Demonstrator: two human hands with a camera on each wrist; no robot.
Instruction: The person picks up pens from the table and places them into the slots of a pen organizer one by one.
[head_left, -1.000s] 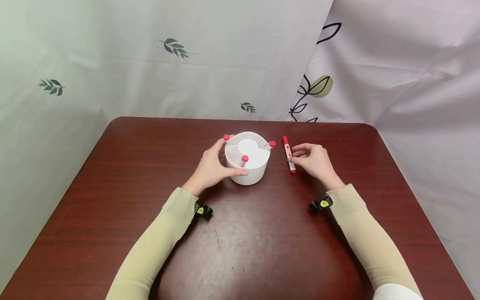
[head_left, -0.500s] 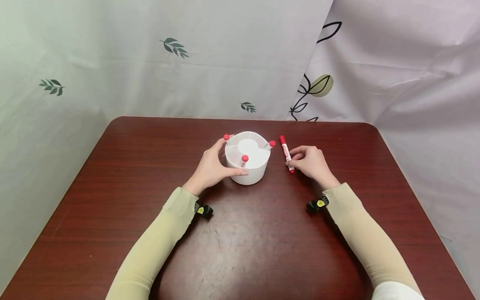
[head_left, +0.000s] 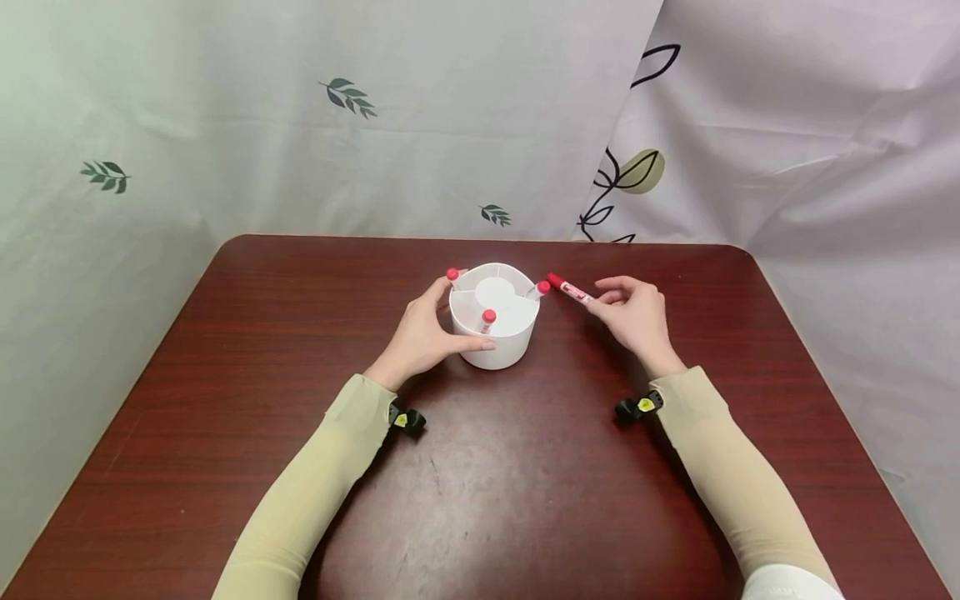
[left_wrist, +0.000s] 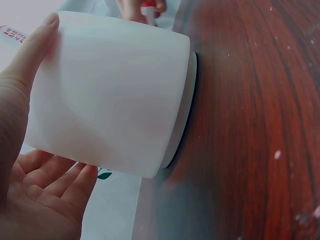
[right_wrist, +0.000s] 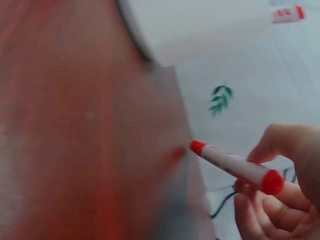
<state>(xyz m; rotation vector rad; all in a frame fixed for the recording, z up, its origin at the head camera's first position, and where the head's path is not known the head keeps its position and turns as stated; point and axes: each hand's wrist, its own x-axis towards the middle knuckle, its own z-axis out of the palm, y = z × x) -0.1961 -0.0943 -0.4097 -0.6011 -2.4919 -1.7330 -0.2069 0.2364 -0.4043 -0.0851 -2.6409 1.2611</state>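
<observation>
A round white pen organizer (head_left: 498, 354) with divided compartments stands on the table. Three red-capped markers stick up from it: one at the back left (head_left: 453, 276), one at the front (head_left: 489, 318) and one at the right (head_left: 542, 288). My left hand (head_left: 422, 335) grips the organizer from the left, thumb along the front wall and fingers behind. To the right, my right hand (head_left: 636, 321) pinches a white-and-red marker (head_left: 574, 292) between thumb and fingers. This marker is tilted, its far red end pointing left toward the organizer. The right wrist view shows the same marker (right_wrist: 235, 164) raised off the tabletop.
The dark red wooden table (head_left: 487, 500) has rounded far corners. Close behind its back edge hangs a pale curtain (head_left: 420, 158) with leaf prints. A black strap with a small camera (head_left: 637, 408) sits at the right wrist, and a similar one (head_left: 407, 419) at the left.
My right hand has taken the marker up from the table and swung its far end left toward the organizer. My left hand keeps the same grip on the organizer.
</observation>
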